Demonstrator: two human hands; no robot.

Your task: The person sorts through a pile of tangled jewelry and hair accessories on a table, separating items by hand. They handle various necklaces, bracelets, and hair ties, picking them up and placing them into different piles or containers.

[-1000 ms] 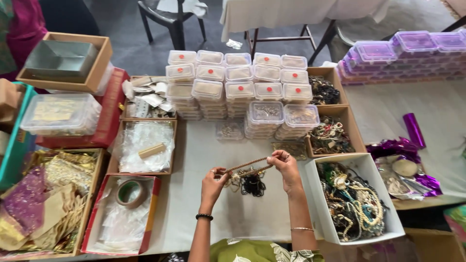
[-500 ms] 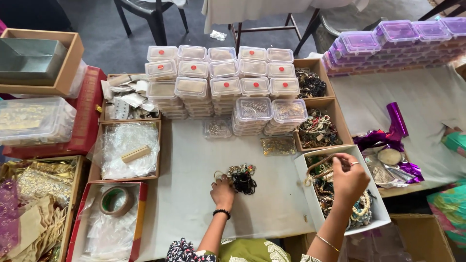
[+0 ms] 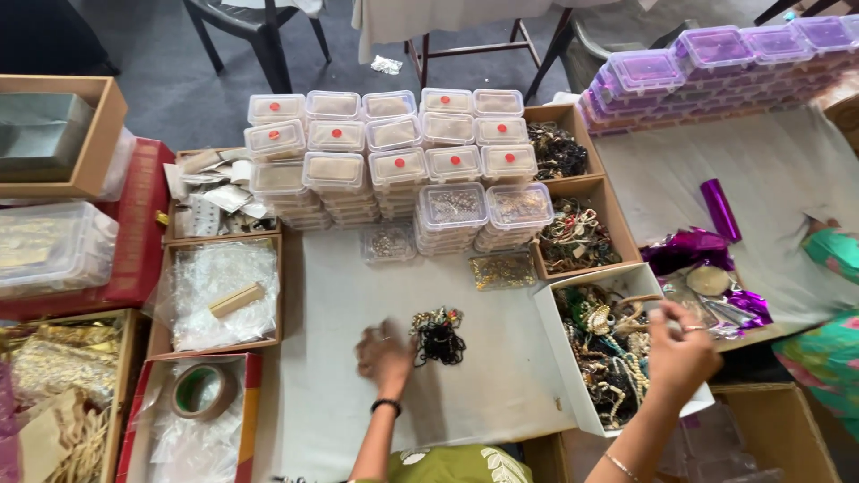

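Note:
A small bundle of black beaded jewellery [image 3: 438, 336] lies on the white table cover [image 3: 340, 420] in front of me. My left hand [image 3: 385, 354] is blurred and rests flat on the cover just left of the bundle, fingers loosely apart, with a black band on the wrist. My right hand [image 3: 682, 351] hovers over the right side of a white box [image 3: 557, 353] full of tangled necklaces and pearl strings. Its fingers are curled, and I cannot tell whether they pinch anything.
Stacks of clear lidded containers [image 3: 394, 165] with red dots fill the back, with purple-lidded ones [image 3: 716, 54] at far right. Cardboard trays of jewellery [image 3: 573, 234], a tray of plastic bags [image 3: 224, 295], a tape roll [image 3: 199, 391], purple foil [image 3: 689, 250]. A person in green clothing [image 3: 832, 349] is at right.
Both hands held a thin strip above the bundle a second ago. The right hand has since moved right over the white box, and the left has dropped to the table beside the bundle.

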